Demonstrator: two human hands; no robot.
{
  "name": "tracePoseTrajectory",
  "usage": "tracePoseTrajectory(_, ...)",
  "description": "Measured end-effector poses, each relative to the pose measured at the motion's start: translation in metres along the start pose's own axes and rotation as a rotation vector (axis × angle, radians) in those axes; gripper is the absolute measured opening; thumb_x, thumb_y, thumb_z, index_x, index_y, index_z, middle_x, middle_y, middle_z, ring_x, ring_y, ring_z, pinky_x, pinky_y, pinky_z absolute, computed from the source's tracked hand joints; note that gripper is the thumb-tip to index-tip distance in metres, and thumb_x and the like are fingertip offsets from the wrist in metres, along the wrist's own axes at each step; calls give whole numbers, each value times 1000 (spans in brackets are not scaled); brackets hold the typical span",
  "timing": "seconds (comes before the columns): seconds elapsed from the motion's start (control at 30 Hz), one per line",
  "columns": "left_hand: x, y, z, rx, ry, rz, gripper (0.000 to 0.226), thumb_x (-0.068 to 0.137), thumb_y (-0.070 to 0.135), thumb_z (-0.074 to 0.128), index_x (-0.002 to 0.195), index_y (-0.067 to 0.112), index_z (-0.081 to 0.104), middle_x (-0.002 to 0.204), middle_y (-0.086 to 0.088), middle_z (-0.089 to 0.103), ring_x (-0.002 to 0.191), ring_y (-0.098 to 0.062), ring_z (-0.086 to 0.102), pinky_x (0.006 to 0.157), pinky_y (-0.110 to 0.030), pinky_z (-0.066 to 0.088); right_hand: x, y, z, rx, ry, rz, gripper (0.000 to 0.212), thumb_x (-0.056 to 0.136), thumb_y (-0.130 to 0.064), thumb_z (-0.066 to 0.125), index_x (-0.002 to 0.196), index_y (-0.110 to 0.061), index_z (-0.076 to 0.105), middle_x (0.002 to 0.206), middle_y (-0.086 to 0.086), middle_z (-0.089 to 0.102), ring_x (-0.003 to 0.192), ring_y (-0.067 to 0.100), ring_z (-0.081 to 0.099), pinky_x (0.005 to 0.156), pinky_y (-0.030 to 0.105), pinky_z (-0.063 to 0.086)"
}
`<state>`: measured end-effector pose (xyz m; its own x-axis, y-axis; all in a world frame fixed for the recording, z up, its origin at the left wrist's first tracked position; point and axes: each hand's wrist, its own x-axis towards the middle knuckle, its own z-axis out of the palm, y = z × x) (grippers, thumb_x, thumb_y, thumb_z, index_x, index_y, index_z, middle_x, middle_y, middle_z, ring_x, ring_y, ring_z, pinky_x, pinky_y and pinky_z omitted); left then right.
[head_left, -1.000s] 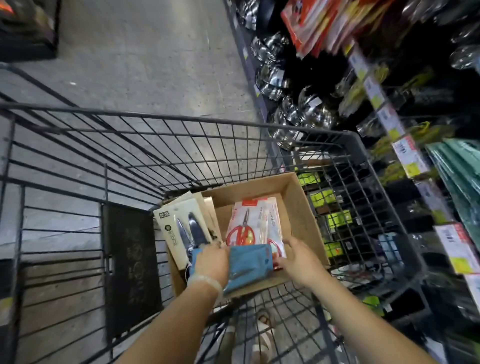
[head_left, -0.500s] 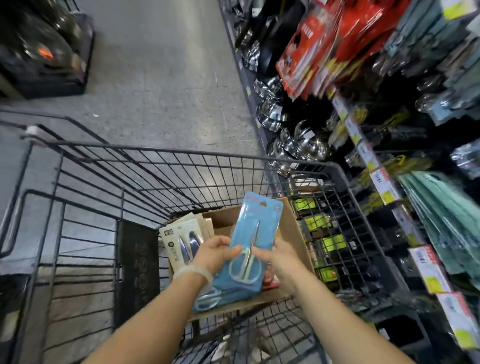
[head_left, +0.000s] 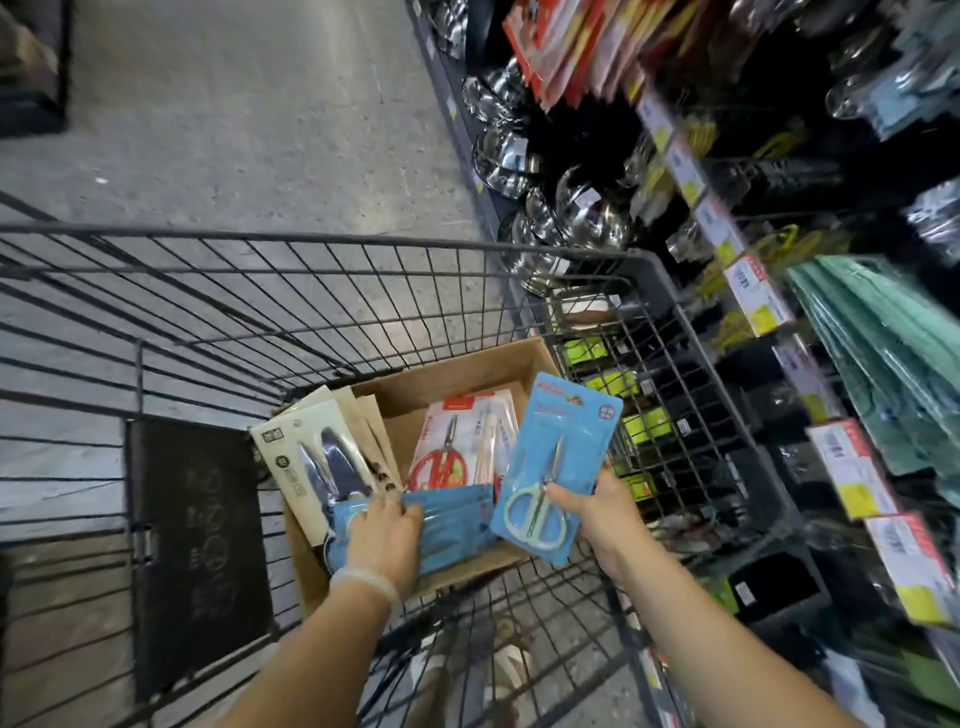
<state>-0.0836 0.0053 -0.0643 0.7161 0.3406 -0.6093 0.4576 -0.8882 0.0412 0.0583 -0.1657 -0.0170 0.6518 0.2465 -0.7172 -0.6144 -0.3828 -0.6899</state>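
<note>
Here, the right hand (head_left: 597, 514) has its fingers (head_left: 563, 493) clamped on a blue scissors pack (head_left: 563, 441); a firm pinch by the handles should keep the card from flexing as it lifts. The pack stands above that grip, right of centre; the left hand (head_left: 387, 535) grips the blue stack (head_left: 457, 519) in the cardboard box (head_left: 457, 374), lower centre.
</note>
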Motion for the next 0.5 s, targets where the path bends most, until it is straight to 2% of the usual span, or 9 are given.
tracePoseTrajectory(0.13,-1,3,10,26,-8,12,36,92,16,47,127,15,46,134,-10,43,125,-29,40,101,-39,37,5,8,0,4,17,18,24,82,2,66,93,-20,64,93,-1,70,89,22,67,85,42,53)
tracePoseTrajectory(0.23,-3,-3,4,-165,41,-40,25,89,19,52,114,17,54,121,-4,53,115,-24,48,97,-34,41,2,7,0,5,20,22,25,82,-1,67,93,-23,64,101,3,70,96,26,67,90,46,53)
tracePoseTrajectory(0.3,-5,-9,-11,-443,144,-132,8,85,20,61,90,18,55,97,0,57,96,-22,54,80,-30,43,-4,2,0,46,23,11,25,83,-1,66,93,-24,64,106,6,70,98,27,66,91,47,52)
tracePoseTrajectory(0.37,-6,-12,-32,-816,123,-228,24,82,13,68,72,17,47,73,2,53,73,-19,53,60,-26,38,-10,-7,1,113,22,-14,26,85,0,63,103,-18,63,110,8,69,100,28,65,90,46,52)
tracePoseTrajectory(0.43,-7,-14,-55,-1147,69,-259,20,80,8,71,74,15,53,72,0,57,69,-18,55,53,-22,43,-19,-16,3,186,18,-48,25,87,0,60,107,-16,61,106,5,69,95,25,66,82,40,54)
tracePoseTrajectory(0.5,-12,-12,-79,-1351,23,-262,12,82,9,70,87,12,60,80,-2,64,66,-13,60,49,-20,48,-30,-27,5,243,26,-77,21,89,-1,58,100,-17,62,97,0,69,86,19,65,73,33,53)
